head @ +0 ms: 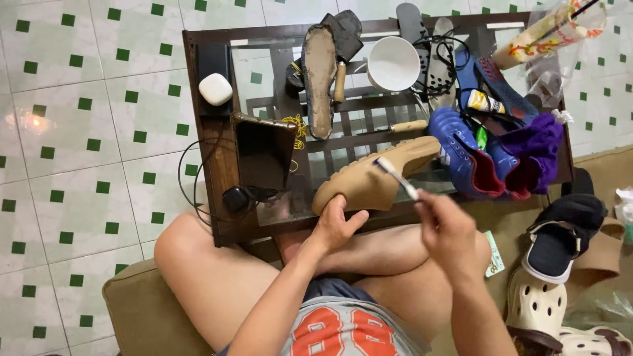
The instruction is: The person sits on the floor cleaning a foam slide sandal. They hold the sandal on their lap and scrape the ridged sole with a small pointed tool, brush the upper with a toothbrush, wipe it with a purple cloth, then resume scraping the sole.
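Toothbrush (396,177) in the right hand (450,232), pinched by its handle with the fingers curled tight round it, the bristle end lying against the upper side of a tan slip-on shoe (377,177). The left hand (336,224) grips that shoe at its heel end, thumb out to the side and fingers wrapped under the sole. The shoe lies tilted at the near edge of a dark-framed glass table (217,184), toe pointing towards the far right. Just beside it on the right sits a pile of blue shoes (469,155) and a purple cloth (537,142). Behind it, towards the far edge, are a worn sole (320,79) lying lengthways, a white bowl (393,62) and a wooden-handled tool (405,126). A phone (264,151) stands propped near the left edge, with a white earbud case (215,89) at the far left corner. White clogs (537,306) rest off the table, by the person's right knee.
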